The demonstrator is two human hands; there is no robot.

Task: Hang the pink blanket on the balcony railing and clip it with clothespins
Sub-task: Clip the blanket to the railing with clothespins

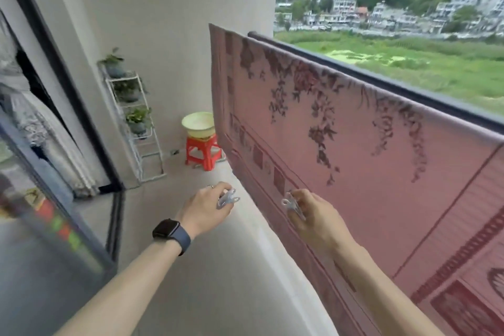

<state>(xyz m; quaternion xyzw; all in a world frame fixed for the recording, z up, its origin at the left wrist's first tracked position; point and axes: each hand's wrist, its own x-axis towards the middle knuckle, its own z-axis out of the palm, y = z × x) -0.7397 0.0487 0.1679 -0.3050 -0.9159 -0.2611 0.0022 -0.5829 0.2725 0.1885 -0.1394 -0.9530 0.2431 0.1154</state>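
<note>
You have a red stool (203,150) at the far wall (177,13): a basin (198,124) sits on it, a plant rack (146,150) just left.

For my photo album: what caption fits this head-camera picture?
Blanket draped over the railing; left hand and right hand each hold clothespins.

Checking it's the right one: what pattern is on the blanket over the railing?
The blanket is pink with darker floral sprays; best in head view.

Pink blanket (368,150) drapes the railing (381,73) — each hand holds clothespins.
</note>
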